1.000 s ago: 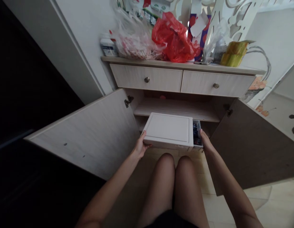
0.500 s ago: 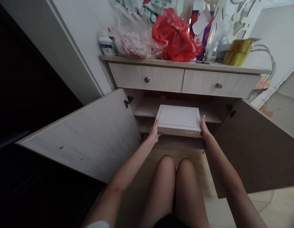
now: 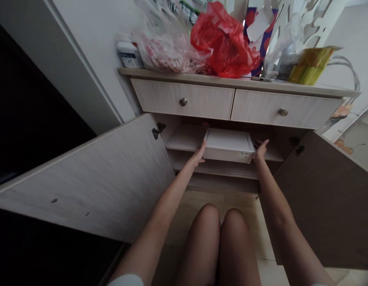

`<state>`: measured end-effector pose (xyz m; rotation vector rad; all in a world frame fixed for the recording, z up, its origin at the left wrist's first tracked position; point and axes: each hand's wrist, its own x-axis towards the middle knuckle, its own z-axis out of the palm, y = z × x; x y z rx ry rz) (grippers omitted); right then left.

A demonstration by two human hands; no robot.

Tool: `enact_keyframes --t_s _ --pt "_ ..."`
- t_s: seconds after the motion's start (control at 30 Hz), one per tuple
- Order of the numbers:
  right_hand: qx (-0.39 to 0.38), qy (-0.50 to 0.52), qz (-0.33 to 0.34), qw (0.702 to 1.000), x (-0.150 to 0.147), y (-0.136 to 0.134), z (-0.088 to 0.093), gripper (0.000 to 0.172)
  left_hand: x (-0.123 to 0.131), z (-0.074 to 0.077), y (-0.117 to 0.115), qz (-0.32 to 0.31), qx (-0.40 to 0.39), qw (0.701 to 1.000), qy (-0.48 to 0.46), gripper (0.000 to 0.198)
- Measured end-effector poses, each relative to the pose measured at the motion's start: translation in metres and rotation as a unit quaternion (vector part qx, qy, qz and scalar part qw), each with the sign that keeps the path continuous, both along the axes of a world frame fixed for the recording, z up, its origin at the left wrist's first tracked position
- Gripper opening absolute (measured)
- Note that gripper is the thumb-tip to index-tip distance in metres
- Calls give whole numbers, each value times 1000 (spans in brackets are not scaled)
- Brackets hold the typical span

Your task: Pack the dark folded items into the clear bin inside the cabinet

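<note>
A flat white box (image 3: 228,154) with a small label on its front lies level at the cabinet's upper shelf (image 3: 184,137). Its rear part is inside the cabinet, and its front edge sticks out past the shelf edge. My left hand (image 3: 198,155) holds the left side near the front corner, thumb on the upper edge and fingers lower down. At the opposite side, my right hand (image 3: 261,151) holds the right front corner with some fingers spread away from it. The fingertips against the box are partly hidden.
The left door (image 3: 112,174) and right door (image 3: 323,198) stand wide apart on either side of my arms. Above are two closed drawers (image 3: 182,97). On the top sit a red plastic bag (image 3: 222,43), a clear bag (image 3: 172,51), a white bottle (image 3: 128,53) and a yellow package (image 3: 311,65).
The white box has moved away from me, deeper into the cabinet over the upper shelf. Both hands have gone forward with it, and the fingers of my right hand have spread.
</note>
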<state>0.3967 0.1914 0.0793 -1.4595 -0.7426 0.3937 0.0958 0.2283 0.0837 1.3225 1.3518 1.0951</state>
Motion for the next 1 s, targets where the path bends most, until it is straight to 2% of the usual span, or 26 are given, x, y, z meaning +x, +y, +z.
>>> enact_keyframes --t_s 0.07,0.13,0.23,0.3,0.4,0.47,0.57,0.7,1.0 --pt "-5 -74 -64 995 -12 -21 -17 83 -6 -11 -9 62 104 989 88 73" --pt "-27 -181 -63 981 -27 -42 -36 77 -6 -24 -17 91 178 972 125 58" --pt "-86 -238 -60 966 -42 -54 -51 71 3 -36 -13 78 157 975 135 33" --pt "-117 -241 -59 962 -42 -46 -46 65 10 -36 0 69 116 983 126 26" --pt "-154 -245 -48 956 -34 -22 -29 58 19 -29 28 61 84 992 69 20" --pt "-179 -253 -41 950 -27 -5 -19 55 24 -25 49 61 92 993 46 15" --pt "-220 -270 -30 937 -21 18 -8 50 29 -22 77 57 111 989 85 13" --pt "-249 -286 -28 925 -16 44 -3 44 35 -22 107 40 112 984 131 16" --pt "-260 -309 -18 914 -2 85 -2 42 44 -23 150 46 116 985 118 8"
